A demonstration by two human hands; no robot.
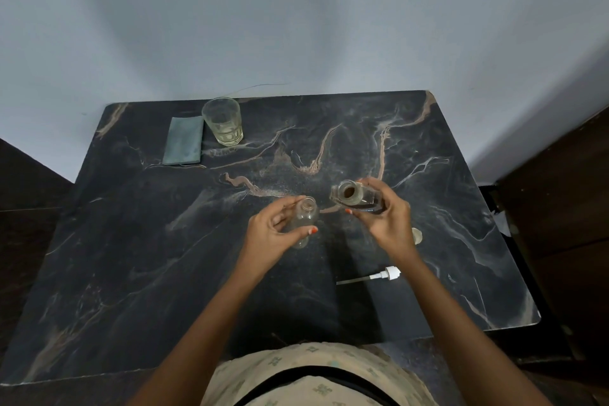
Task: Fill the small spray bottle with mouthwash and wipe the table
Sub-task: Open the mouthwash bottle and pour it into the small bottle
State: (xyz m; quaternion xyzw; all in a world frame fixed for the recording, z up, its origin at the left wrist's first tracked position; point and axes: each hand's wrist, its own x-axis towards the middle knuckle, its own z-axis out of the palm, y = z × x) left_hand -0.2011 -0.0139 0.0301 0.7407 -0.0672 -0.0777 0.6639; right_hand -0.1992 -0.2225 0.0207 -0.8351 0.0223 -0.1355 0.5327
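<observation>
The table (138, 241) has a dark, marble-patterned top with pale and tan veins, smooth and faintly glossy where light falls on it. The tumbler (222, 121) at the back is clear glass with a faceted base. Beside it lies a folded grey-green cloth (183, 141), matt and soft-looking. The small bottle (304, 217) and the squarer bottle (357, 197) are both transparent; glass or plastic cannot be told. The pump sprayer (389, 273) is smooth white plastic with a thin tube. The wall (296, 16) is matt, painted pale blue-grey.
</observation>
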